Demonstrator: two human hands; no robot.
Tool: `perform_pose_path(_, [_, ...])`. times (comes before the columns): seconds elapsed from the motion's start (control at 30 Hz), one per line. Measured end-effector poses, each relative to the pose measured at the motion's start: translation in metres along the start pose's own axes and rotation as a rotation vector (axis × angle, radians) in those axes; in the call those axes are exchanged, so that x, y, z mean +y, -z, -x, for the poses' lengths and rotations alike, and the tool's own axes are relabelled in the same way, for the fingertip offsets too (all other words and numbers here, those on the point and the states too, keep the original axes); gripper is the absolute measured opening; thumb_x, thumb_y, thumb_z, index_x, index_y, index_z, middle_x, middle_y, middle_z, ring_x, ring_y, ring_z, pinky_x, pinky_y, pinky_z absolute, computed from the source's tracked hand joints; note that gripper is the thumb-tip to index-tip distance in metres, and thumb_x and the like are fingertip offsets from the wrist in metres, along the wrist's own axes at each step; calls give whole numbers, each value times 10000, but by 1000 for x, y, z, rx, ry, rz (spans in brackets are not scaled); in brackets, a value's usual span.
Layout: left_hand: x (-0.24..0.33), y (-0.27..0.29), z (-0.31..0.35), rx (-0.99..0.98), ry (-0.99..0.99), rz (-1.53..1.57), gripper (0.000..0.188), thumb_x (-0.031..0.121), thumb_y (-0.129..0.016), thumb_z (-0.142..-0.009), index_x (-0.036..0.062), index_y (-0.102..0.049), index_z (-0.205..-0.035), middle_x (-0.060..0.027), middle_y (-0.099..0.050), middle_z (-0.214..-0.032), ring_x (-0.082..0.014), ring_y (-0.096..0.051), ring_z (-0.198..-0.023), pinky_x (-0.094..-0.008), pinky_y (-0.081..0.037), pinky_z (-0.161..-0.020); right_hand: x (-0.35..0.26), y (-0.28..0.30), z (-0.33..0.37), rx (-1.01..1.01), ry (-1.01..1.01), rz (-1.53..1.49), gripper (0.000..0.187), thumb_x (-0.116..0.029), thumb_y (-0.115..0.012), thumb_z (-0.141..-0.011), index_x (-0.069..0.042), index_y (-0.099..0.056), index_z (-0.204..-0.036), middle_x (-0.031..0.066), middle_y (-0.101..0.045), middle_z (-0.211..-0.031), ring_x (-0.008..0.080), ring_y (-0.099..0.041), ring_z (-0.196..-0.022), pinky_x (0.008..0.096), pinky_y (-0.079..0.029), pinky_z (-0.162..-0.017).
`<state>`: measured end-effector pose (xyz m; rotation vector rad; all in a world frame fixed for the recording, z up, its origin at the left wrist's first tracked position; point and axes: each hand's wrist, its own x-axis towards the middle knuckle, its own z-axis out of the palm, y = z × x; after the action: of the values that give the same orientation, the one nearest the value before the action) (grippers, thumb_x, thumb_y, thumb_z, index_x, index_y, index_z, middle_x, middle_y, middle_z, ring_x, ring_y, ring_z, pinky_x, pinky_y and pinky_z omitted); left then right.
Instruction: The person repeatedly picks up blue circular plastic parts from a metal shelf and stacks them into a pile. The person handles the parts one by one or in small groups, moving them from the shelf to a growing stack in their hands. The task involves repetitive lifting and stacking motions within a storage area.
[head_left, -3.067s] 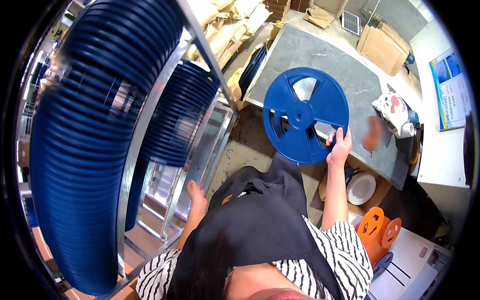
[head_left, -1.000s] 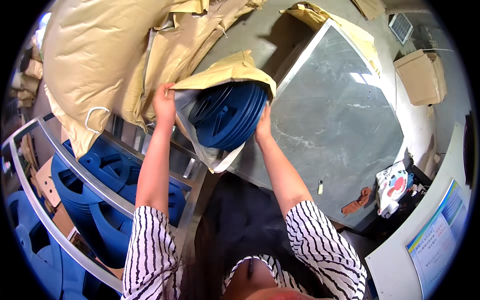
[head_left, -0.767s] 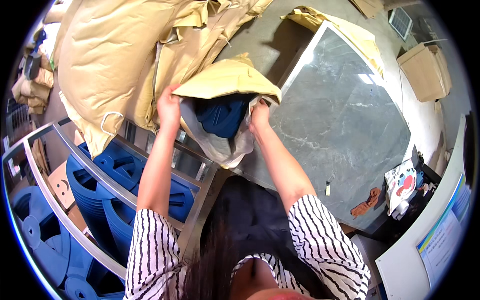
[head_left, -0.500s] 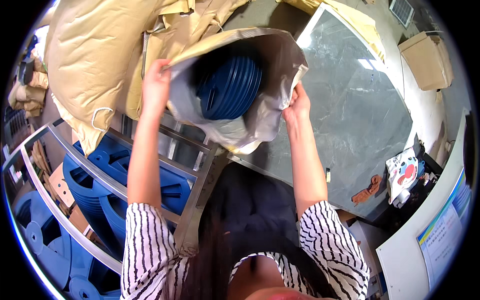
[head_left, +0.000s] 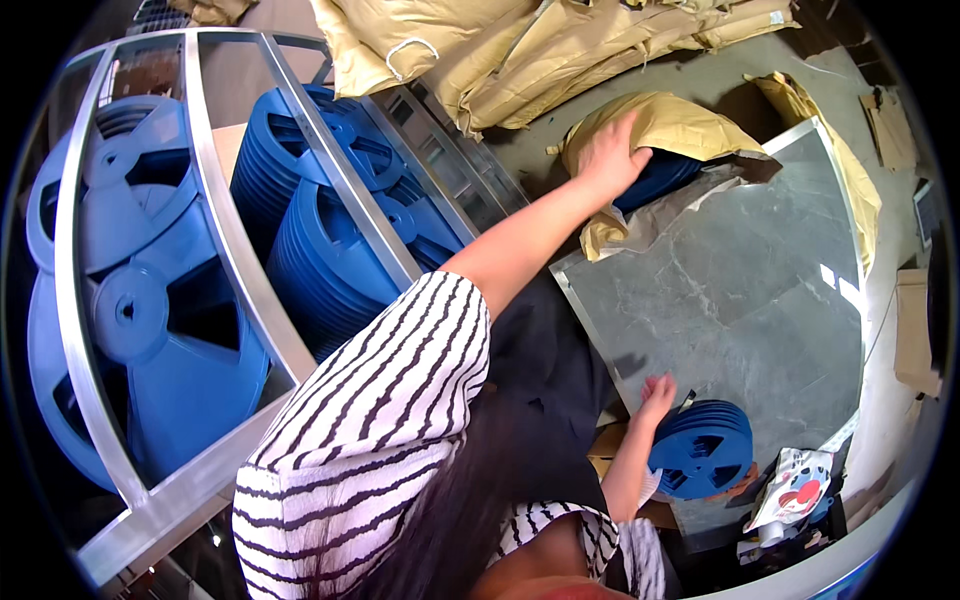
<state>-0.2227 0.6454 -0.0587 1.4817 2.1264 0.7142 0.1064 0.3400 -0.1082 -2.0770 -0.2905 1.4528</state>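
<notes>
My left hand [head_left: 612, 160] lies on the tan paper bag [head_left: 665, 120], its fingers stretched and its thumb apart. The bag rests on its side on the far left corner of the grey table [head_left: 740, 300], and its crumpled silver-grey lining shows at the mouth. Dark blue reels [head_left: 660, 182] show partly inside it; the rest is hidden. Lower right, my right hand [head_left: 655, 396] is raised beside a stack of blue reels [head_left: 703, 450] at the near edge of the table. Its fingers are loosely bent and slightly apart, with nothing visible in them.
At left, a metal-framed rack [head_left: 215, 180] holds several large blue reels [head_left: 140, 310]. Filled tan bags [head_left: 560, 60] lie beyond it. A printed white bag [head_left: 795, 485] sits at the table's near right corner, and a cardboard box [head_left: 915, 330] stands at far right.
The bag that both hands held up by its mouth now lies on the table. My left hand rests on it; my right hand has moved down to the reel stack. The view has swung leftward.
</notes>
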Motion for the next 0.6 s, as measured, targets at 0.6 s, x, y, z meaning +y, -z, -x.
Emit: perform_pose_path(0.6, [-16,4,237,-1136,-862,-293,594,105,-606,-852,73,-364,-1393,-193,-491,-1337,-351,-503,-1196,-410,-400,-1000,209,43,216,421,98,-176,280,-224,-589,-884,-60,-574,-1111,122,-654,-985,236,-624,-920,344,-478,-809])
